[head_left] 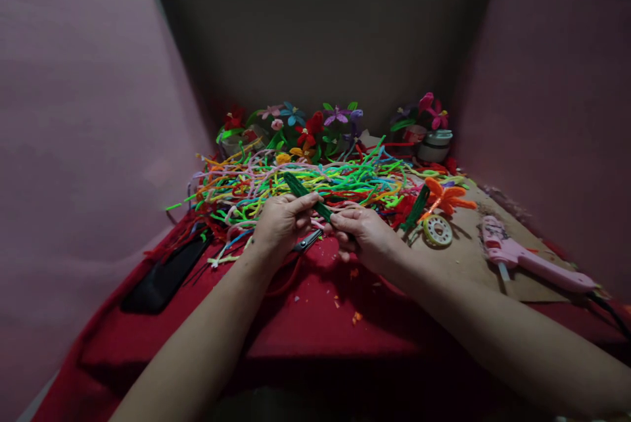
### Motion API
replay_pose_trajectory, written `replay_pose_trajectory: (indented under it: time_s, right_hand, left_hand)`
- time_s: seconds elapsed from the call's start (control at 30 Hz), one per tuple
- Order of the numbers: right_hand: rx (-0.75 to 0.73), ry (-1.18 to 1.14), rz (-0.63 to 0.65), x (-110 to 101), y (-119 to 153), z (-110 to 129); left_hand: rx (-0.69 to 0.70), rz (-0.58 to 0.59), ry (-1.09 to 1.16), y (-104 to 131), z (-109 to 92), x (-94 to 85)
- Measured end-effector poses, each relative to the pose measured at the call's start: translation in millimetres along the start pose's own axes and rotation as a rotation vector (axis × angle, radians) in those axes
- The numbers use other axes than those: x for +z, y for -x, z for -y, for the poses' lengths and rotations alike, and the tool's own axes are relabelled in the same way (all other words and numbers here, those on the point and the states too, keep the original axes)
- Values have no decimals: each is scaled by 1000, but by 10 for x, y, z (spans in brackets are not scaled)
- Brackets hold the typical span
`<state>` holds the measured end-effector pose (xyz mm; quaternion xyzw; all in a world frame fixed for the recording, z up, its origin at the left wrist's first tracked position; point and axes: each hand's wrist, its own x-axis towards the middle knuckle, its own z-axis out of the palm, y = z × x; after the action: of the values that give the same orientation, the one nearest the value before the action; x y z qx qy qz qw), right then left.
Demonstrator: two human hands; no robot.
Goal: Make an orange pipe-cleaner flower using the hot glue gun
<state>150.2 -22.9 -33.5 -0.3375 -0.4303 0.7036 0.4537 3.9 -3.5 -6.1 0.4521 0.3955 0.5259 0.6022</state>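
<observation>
Between my two hands runs a dark green pipe-cleaner leaf [294, 184], slanting from upper left to lower right. My left hand [282, 223] pinches it around the middle with thumb and forefinger. At its lower right end, the fingertips of my right hand [362, 231] are closed on it. Just below my hands, scissors [308, 241] lie partly hidden on the red cloth. A heap of many-coloured pipe cleaners [345, 175] spreads right behind. Another dark green leaf [417, 206] and an orange pipe-cleaner flower [447, 197] lie to the right of my right hand.
A black phone [167, 277] lies at the left on the red cloth [315, 330]. To the right, a pink glue gun [537, 263] and a yellow tape roll [438, 231] rest on cardboard [458, 271]. Pipe-cleaner flowers [306, 131] and a lidded jar [434, 144] stand at the back.
</observation>
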Motion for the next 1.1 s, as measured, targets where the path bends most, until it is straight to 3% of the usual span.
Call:
replay_pose_trajectory:
  time_s: [0.2, 0.37, 0.5, 0.63, 0.7, 0.8, 0.83, 0.87, 0.9, 0.97, 1.03, 1.1]
  right_hand:
    - [-6, 72, -12, 6, 6, 16]
    - [-8, 56, -19, 22, 3, -6]
    - [16, 69, -20, 17, 8, 27]
    - [9, 149, -23, 2, 9, 82]
    - [-20, 250, -64, -11, 2, 100]
    - [-58, 403, -108, -40, -13, 118]
    - [-73, 450, -109, -49, -17, 123]
    - [-90, 499, -100, -58, -21, 129]
    - [-109, 545, -89, -65, -23, 136]
    - [-141, 618, -59, -75, -26, 147]
    - [-142, 675, -37, -81, -29, 158]
    - [-119, 728, -45, -86, -33, 170]
  left_hand:
    - [128, -103, 42, -72, -72, -98]
    - [299, -228, -217, -82, -66, -127]
    - [247, -237, -194, -92, -52, -142]
    - [257, -201, -366, -133, -58, -226]
    - [410, -281, -560, -127, -78, -257]
    - [933, -460, -997, -46, -111, -219]
    - [1068, -383, -1150, -10, -112, -186]
    - [1153, -216, -1280, 21, -104, -149]
    - [1196, -37, -1367, 45, -85, -113]
    - [1188, 214, -1473, 56, -25, -66]
    - [1150, 345, -1518, 27, 46, -66]
    - [1124, 372, -1520, -17, 104, -103]
